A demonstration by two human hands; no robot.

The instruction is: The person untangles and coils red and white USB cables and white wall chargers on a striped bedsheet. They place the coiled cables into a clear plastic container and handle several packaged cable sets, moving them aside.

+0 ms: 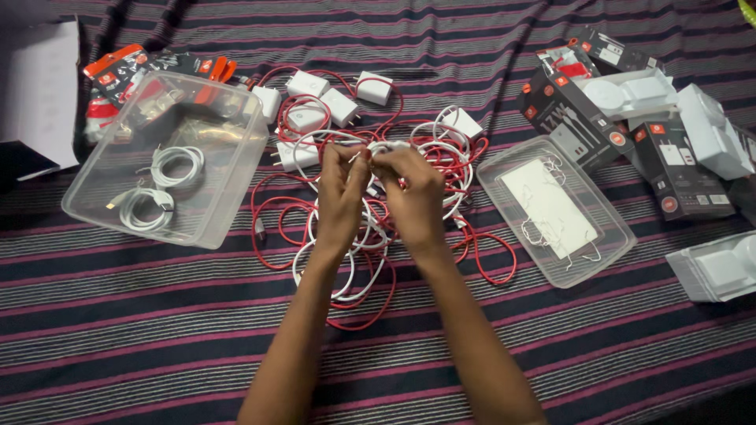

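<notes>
- both hands meet over the middle of the striped cloth (157, 330), above a heap of tangled cables.
- the left hand (340, 197) is closed in a pinch around a loop of white cable (358, 236); the strands hang down from its fingers toward the heap.
- the right hand (413, 193) is also closed, its fingertips gripping the upper end of the same white cable right beside the left thumb, so the two hands touch.
- the white cable sits between the hands at the top and trails down over the red cables (378, 311) that sprawl beneath and around it.
- judging from the grip, the step in hand looks like gathering or winding the white cable into a coil; the loops are not yet tight.
- the next move seems to call for a steady pinch with the left hand while the right feeds the loose length round, keeping it clear of the red strands.
- white charger plugs (323, 106) lie just beyond the hands.
- a clear plastic tub (228, 212) to the left holds two coiled white cables (157, 189).
- a clear lid or tray (614, 252) lies to the right, near dark retail boxes (567, 110) and white inner trays (717, 271).
</notes>
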